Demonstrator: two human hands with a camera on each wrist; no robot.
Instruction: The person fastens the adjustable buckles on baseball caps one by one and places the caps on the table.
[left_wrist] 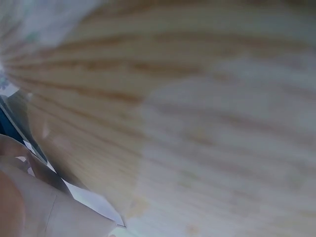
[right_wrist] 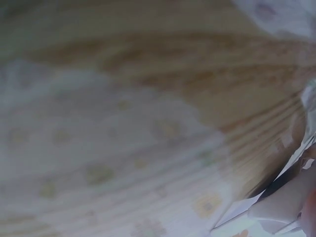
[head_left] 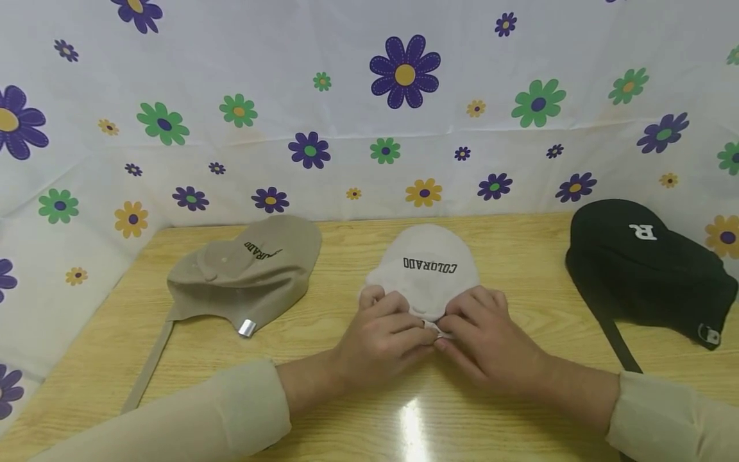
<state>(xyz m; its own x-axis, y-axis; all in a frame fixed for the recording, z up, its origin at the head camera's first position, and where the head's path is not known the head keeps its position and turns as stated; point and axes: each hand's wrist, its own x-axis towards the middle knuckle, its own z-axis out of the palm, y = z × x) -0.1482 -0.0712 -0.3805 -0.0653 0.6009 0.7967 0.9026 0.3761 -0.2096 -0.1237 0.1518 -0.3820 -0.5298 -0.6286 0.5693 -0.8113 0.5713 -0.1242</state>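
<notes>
A white baseball cap [head_left: 427, 247] with dark COLORADO lettering, upside down from my viewpoint, lies at the middle of the table. My left hand [head_left: 378, 337] and right hand [head_left: 491, 333] meet at its near edge, fingers curled. Between them they pinch a narrow white strap [head_left: 434, 327] of the cap, and most of it is hidden by the fingers. Both wrist views show mainly blurred wood grain, with a bit of the hand's work cut off in the lower corner.
A beige cap [head_left: 277, 256] lies to the left, its loose strap [head_left: 151, 362] running toward me and a metal buckle [head_left: 247, 328] at its edge. On the right sits a black cap [head_left: 623, 269] with a white R. Behind the wooden table [head_left: 323, 301] hangs a flowered white cloth [head_left: 340, 45].
</notes>
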